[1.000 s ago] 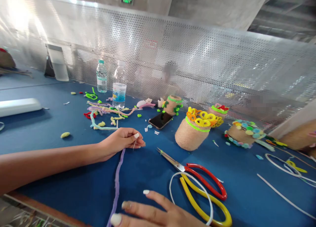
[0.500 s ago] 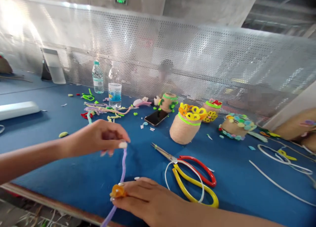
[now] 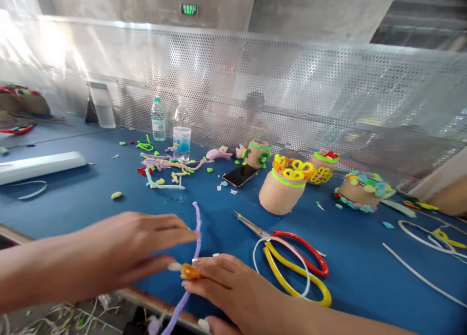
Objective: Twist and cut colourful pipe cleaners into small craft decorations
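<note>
A purple pipe cleaner (image 3: 196, 238) lies on the blue counter (image 3: 91, 213) in a long, slightly bent strand, running from a free upper end, curved over at the tip, down toward the counter's near edge. A small orange twist of pipe cleaner (image 3: 190, 272) sits on the strand about midway along, slightly blurred and partly covered by fingers. The right hand (image 3: 226, 281) lies low over the counter with its fingers close together across the orange twist, holding it against the strand, while its thumb sits lower down, near the counter's edge. The left hand (image 3: 127, 242) is open, with fingers stretched out and the thumb well apart from them. Its fingertips (image 3: 189, 234) reach the strand just above the orange twist, though I cannot tell whether they touch it. Half a second earlier, the left hand was higher, with its fingers curled and bunched over the top of the strand; now it has dropped lower and flattened out, leaving the upper end of the strand in plain view. Just right of the right hand lie red-handled scissors (image 3: 251, 227) and a loop of yellow tube (image 3: 292, 272), and farther off stands a twine-wrapped cylinder (image 3: 279, 194) with yellow pipe-cleaner rings on top.
</note>
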Action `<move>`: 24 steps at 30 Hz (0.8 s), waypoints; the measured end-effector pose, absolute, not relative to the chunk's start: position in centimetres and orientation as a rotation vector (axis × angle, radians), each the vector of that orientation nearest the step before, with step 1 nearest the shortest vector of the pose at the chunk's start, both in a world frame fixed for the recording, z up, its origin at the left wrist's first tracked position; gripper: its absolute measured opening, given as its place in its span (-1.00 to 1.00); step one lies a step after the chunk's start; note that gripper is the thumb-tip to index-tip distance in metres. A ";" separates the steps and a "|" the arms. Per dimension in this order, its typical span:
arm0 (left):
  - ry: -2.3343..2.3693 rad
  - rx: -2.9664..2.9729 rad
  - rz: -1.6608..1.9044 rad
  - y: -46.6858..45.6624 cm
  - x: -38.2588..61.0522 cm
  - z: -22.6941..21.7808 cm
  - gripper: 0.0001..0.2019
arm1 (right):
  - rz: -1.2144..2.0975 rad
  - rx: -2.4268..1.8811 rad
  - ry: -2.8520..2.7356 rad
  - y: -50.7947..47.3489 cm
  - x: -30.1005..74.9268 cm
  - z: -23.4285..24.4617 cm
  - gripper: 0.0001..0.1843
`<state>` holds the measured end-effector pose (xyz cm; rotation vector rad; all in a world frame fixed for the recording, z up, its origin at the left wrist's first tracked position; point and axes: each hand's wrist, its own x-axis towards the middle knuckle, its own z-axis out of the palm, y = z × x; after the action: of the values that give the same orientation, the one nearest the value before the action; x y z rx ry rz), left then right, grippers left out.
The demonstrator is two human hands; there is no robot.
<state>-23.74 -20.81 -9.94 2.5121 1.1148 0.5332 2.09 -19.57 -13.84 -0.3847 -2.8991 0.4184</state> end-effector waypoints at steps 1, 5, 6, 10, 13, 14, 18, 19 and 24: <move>0.988 2.617 0.347 -20.3 -21.9 -10.1 -0.67 | 0.344 -0.378 -2.902 -19.6 2.1 -14.1 -0.53; 0.776 2.759 0.295 -19.2 -18.2 -10.4 -0.75 | 0.100 -0.377 -2.869 -19.7 2.2 -15.1 -0.54; 0.793 2.752 0.327 -18.9 -18.5 -10.3 -0.74 | 0.059 -0.366 -2.851 -19.7 2.3 -15.2 -0.56; 1.148 2.709 0.527 -16.7 -22.2 -10.0 -0.69 | -0.072 -0.361 -2.742 -20.0 2.2 -15.6 -0.69; 1.635 2.643 0.778 -14.8 -24.9 -10.3 -0.49 | -0.192 -0.350 -2.681 -20.2 1.9 -16.6 -0.81; 1.697 2.662 0.826 -14.5 -25.3 -10.4 -0.45 | -0.233 -0.325 -2.670 -20.1 1.8 -17.0 -0.82; 1.391 2.740 0.751 -15.3 -23.8 -10.6 -0.57 | -0.232 -0.284 -2.600 -19.2 2.0 -18.2 -0.76; 1.257 2.727 0.730 -15.8 -22.8 -10.7 -0.59 | -0.172 -0.352 -2.572 -19.0 2.2 -18.0 -0.75; 0.839 2.781 0.574 -16.4 -18.2 -12.5 -0.73 | 0.359 -0.762 -2.312 -19.1 3.1 -14.4 -0.77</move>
<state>-18.20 -16.44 -12.51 2.7805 0.8386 0.5744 3.11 -19.05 -14.41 -0.7617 -2.3121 0.3587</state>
